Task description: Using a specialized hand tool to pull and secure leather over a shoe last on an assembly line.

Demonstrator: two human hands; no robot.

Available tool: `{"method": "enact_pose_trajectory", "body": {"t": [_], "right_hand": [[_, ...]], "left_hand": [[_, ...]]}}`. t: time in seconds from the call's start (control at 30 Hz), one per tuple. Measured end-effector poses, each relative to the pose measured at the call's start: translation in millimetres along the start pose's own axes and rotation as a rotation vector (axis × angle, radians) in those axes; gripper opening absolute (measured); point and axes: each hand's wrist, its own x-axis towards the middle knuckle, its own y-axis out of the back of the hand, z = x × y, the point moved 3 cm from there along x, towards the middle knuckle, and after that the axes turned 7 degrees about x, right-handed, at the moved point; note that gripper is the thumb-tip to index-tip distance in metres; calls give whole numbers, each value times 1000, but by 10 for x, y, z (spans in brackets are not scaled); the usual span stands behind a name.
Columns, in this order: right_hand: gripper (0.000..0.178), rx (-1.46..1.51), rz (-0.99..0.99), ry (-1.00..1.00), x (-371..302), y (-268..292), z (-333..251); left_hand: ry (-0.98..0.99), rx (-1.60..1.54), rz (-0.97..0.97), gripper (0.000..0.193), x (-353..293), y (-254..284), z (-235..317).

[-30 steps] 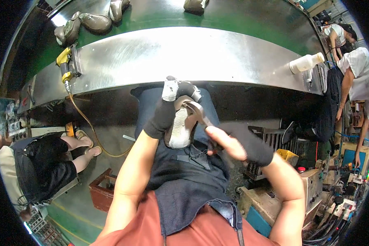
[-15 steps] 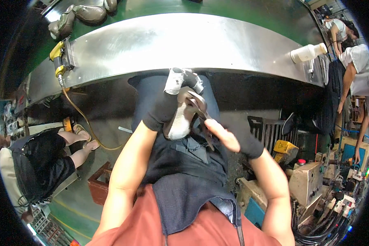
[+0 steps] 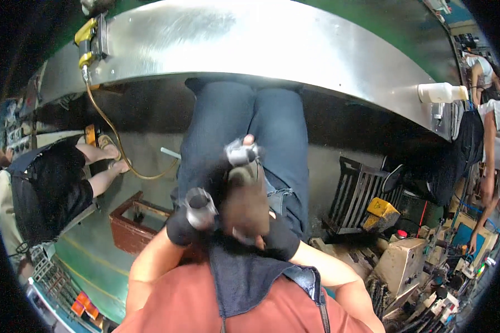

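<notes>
A brown shoe [image 3: 245, 208], smeared by motion, is held upright close to my chest above my lap. My left hand [image 3: 208, 177] wears a black fingerless glove with grey-white tape round some digits, and it closes round the shoe's left and far side. At the shoe's near right end, my right hand [image 3: 278, 236], also in a black glove, grips it; most of its fingers are hidden behind the shoe. The metal pincers seen earlier cannot be made out now.
A steel-topped bench [image 3: 250, 44] runs across ahead, with a yellow air tool [image 3: 86, 41] on a hose at left and a white bottle [image 3: 441, 92] at right. A reddish-brown stool [image 3: 133, 225], a slatted black crate [image 3: 353, 194] and machinery [image 3: 403, 261] flank me. Other people sit and stand at both sides.
Both hands have brought the shoe from near the bench edge back toward my chest and turned it. The pincers in my right hand have gone out of sight. My view has shifted slightly.
</notes>
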Motion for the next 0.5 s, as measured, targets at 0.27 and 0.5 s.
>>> {"method": "enact_pose_trajectory", "body": {"t": [0.27, 0.5], "right_hand": [[44, -238, -230, -42, -441, 172, -88], [46, -27, -279, -283, -656, 195, 33]], "left_hand": [[261, -67, 85, 50, -505, -37, -399], [-190, 680, 98, 81, -394, -303, 412]]}}
